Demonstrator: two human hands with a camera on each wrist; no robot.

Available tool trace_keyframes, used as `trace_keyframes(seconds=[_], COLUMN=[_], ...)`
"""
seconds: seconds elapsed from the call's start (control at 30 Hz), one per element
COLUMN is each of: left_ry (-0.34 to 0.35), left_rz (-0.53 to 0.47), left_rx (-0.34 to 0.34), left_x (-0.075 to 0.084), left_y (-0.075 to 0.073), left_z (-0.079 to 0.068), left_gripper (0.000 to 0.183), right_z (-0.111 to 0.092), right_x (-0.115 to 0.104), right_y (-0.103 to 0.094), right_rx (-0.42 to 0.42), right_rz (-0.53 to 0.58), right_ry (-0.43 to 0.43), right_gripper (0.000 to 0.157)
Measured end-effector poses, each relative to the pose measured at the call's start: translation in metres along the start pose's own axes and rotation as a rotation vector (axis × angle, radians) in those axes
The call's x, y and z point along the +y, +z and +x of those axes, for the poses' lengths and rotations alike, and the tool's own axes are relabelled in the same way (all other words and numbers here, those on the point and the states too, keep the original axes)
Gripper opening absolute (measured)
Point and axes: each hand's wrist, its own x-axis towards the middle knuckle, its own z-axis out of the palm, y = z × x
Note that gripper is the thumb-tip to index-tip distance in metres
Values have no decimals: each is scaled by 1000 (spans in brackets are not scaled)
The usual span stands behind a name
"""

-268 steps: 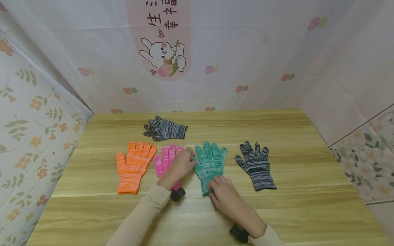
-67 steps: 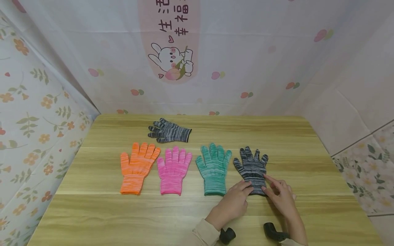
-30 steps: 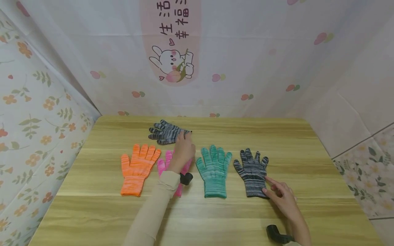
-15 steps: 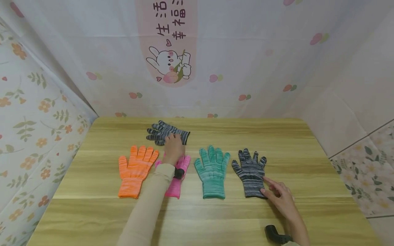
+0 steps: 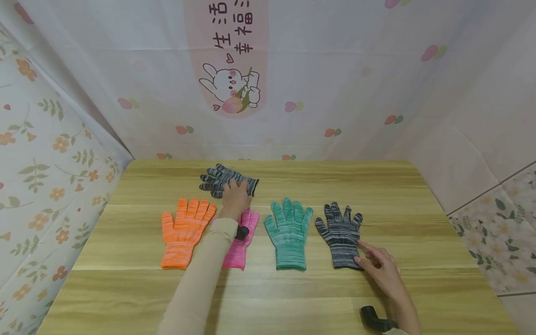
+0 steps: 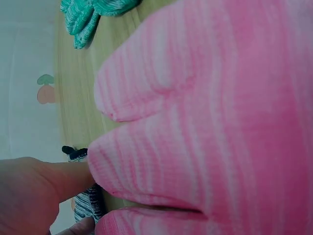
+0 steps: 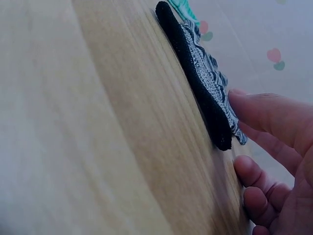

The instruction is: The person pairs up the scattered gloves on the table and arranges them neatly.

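Note:
Toward the back of the table lies a grey-black knit glove (image 5: 222,179), its cuff facing right. My left hand (image 5: 236,197) reaches over the pink glove (image 5: 236,256) and rests its fingertips on the grey-black one near the cuff. Pink glove fingers fill most of the left wrist view, with the thumb (image 6: 73,178) beyond them. A second grey-black glove (image 5: 344,242) lies flat at the right, fingers pointing away. Beside its cuff is my right hand (image 5: 383,270), thumb and forefinger loosely bent at the edge. In the right wrist view the black cuff rim (image 7: 195,83) shows.
An orange glove (image 5: 184,237) lies at the left of the front row and a green glove (image 5: 291,242) between the pink and the right grey-black one. The wooden table (image 5: 318,302) ends at a printed curtain (image 5: 318,93) behind; a floral cloth (image 5: 54,186) hangs at left.
The left hand has gone from the right grey-black glove to the back one, then slid slightly left along it. The right hand has stayed at the right glove's cuff.

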Motion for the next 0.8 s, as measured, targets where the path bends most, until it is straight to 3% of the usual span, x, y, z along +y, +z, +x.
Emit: trace_keyframes(seconds=[0.37,0.63,0.8], left_ry=[-22,-65,-69], left_rz=[-50,-229,-223], left_rx=[-3,-16,-62], left_x=[1,0,-1], left_y=[-4,-10,-12], left_z=[3,5,6], left_gripper=[3,12,9], right_z=[1,1,0], right_x=[0,2,2], right_y=[0,1,1], right_rx=[-10,7,11], right_rz=[9,12,17], right_ry=[3,-39,-48], right_gripper=[51,47,47])
